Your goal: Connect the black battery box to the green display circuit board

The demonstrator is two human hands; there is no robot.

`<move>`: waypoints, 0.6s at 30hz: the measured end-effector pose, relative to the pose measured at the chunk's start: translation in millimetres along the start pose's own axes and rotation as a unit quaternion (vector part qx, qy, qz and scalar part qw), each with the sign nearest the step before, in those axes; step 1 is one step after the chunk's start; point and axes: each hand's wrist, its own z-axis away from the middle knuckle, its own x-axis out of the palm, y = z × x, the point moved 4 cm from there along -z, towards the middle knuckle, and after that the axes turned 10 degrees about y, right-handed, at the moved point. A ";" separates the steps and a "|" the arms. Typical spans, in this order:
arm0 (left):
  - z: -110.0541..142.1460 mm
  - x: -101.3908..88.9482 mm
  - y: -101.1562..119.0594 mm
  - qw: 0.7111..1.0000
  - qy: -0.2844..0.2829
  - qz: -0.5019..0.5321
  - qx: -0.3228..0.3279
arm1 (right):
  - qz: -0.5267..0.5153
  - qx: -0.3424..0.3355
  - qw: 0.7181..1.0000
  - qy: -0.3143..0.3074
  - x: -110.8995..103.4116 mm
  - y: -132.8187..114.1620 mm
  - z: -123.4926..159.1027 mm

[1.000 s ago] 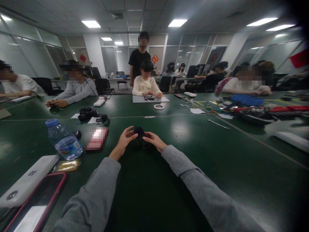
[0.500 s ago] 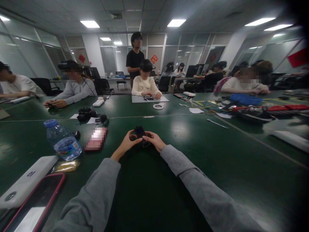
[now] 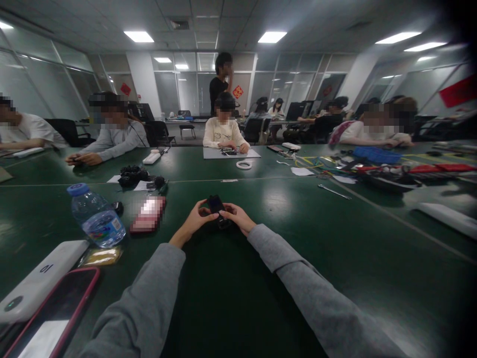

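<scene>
Both hands grip a small black device with a dark square screen (image 3: 215, 203), tilted above the green table (image 3: 238, 278) in the middle of the view. My left hand (image 3: 197, 219) holds its left side, the thumb pressed on the front below the screen. From the other side, my right hand (image 3: 238, 216) closes on the device, with its thumb also on the front. The fingers behind the device are partly hidden. Its lower part is dark, and its details are too small to make out.
At left stand a water bottle (image 3: 96, 216), a pink phone (image 3: 149, 215), a white power bank (image 3: 42, 278) and a red-edged phone (image 3: 55, 308). Beyond lie a white tape roll (image 3: 244, 164), black cables (image 3: 132, 175), a metal tool (image 3: 334, 191) and a blue tray (image 3: 376, 154). Several people sit around.
The device's screen part looks slightly more upright, and both hands stay around it. In the background, the standing person has shifted right and raised a hand toward the head.
</scene>
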 end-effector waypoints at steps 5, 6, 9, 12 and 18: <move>0.1 -0.2 0.4 1.000 0.003 0.010 -0.001 | 0.005 0.006 1.000 -0.006 0.6 0.6 -0.1; 0.2 -0.2 0.8 1.000 0.002 0.013 0.000 | 0.003 0.007 1.000 -0.010 0.7 1.0 -0.4; 0.1 -0.6 1.3 1.000 0.000 0.018 0.008 | 0.000 0.009 1.000 -0.024 0.9 2.1 -1.0; -0.9 -1.4 0.3 1.000 0.008 0.024 0.009 | -0.010 0.001 0.999 -0.031 1.4 1.7 -1.0; -1.7 -1.0 -2.0 0.999 0.003 0.046 -0.005 | -0.017 0.003 1.000 -0.019 0.8 1.4 -0.4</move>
